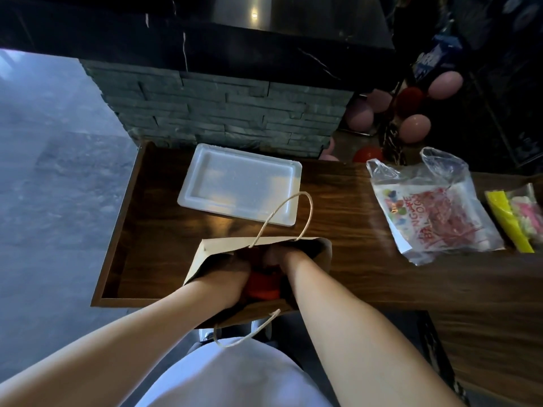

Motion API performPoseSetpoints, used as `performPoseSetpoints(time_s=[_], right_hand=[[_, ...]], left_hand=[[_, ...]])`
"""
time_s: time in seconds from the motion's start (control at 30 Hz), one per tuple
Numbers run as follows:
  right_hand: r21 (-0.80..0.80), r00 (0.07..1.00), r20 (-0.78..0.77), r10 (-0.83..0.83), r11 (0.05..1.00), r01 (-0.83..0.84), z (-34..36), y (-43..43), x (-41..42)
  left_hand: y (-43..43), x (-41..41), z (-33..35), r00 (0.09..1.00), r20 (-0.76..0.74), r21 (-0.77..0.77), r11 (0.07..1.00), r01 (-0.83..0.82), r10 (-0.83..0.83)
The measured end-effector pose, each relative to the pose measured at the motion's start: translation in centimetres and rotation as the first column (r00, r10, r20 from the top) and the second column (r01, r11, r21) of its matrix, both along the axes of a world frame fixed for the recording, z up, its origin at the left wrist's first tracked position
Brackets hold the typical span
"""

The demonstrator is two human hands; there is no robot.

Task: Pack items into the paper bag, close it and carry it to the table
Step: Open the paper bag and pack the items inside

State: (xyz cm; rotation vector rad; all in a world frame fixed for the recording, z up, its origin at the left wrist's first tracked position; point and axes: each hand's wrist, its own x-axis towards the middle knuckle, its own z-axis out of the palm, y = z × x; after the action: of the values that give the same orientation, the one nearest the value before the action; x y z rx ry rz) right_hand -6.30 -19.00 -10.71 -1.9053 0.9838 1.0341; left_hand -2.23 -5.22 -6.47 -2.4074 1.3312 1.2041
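A brown paper bag [211, 251] with twine handles stands open at the near edge of the wooden counter [338, 239]. Both my hands are down inside its mouth. My left hand [232, 274] and my right hand [279, 258] press against a red-orange item [261, 286] in the bag. The fingers are mostly hidden by the bag's walls, so the exact grip is unclear. One handle [289, 214] arches up over the far rim; the other [244, 333] hangs down toward my body.
An empty white foam tray [241, 183] lies behind the bag. To the right lie a clear plastic bag of balloons [435, 210] and a packet with yellow and pink items [517, 215]. Inflated pink and red balloons [414, 127] sit beyond, beside a stone-clad block [223, 113].
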Motion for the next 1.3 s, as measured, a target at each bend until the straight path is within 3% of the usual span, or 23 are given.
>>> performPoseSetpoints(time_s=[0.1,0.17,0.27,0.43,0.6,0.7,0.77,0.9,1.0,1.1,1.2,1.3], right_hand=[[0.078,1.0,-0.008,-0.015,0.997,0.015,0.3,0.0,-0.2],[0.089,0.992,0.047,-0.114,0.99,0.11,0.8,0.2,-0.4],[0.1,0.996,0.089,-0.031,0.995,0.022,1.5,0.4,-0.5],[0.088,0.992,0.072,-0.101,0.992,0.094,1.4,0.0,-1.0],[-0.023,1.0,0.021,0.009,1.0,-0.009,1.9,-0.6,-0.9],[0.019,1.0,-0.03,-0.006,1.0,0.007,2.4,-0.2,-0.8],[-0.051,1.0,-0.028,0.0,0.999,-0.001,2.5,-0.1,-0.7],[-0.048,0.987,-0.066,0.145,0.988,-0.148,3.1,-0.5,-0.5],[-0.025,0.985,-0.068,0.16,0.986,-0.162,4.4,-0.7,-0.4],[-0.045,0.991,0.01,0.135,0.99,-0.134,5.1,-0.6,-0.9],[0.108,0.99,0.068,-0.125,0.987,0.117,5.2,-0.4,-1.1],[0.299,0.913,-0.031,-0.408,0.867,0.398,5.4,0.0,-1.0]], left_hand=[[-0.6,0.3,0.8,1.0,0.0,-0.113,0.993,-0.03,0.03],[-1.2,0.5,1.7,1.0,-0.02,-0.115,0.993,-0.02,0.018],[-1.2,1.0,2.6,0.999,0.027,-0.088,0.996,0.021,-0.019],[-1.0,1.3,3.0,0.989,0.125,-0.015,0.997,0.078,-0.075],[-0.8,1.6,2.7,0.996,0.089,0.096,0.995,-0.016,0.007],[-0.8,2.0,2.6,0.995,0.077,0.098,0.993,-0.073,0.066],[-0.8,2.4,2.6,0.994,0.077,0.101,0.991,-0.089,0.082],[-1.2,2.8,2.5,0.974,0.039,0.057,0.973,-0.224,0.222],[-1.6,3.1,1.9,0.878,-0.079,0.042,0.882,-0.47,0.471],[-1.8,3.4,1.3,0.675,-0.256,0.073,0.71,-0.7,0.692],[-1.3,3.5,1.6,0.531,-0.329,0.2,0.607,-0.769,0.781],[-1.6,3.5,1.5,0.461,-0.34,0.232,0.548,-0.804,0.82]])
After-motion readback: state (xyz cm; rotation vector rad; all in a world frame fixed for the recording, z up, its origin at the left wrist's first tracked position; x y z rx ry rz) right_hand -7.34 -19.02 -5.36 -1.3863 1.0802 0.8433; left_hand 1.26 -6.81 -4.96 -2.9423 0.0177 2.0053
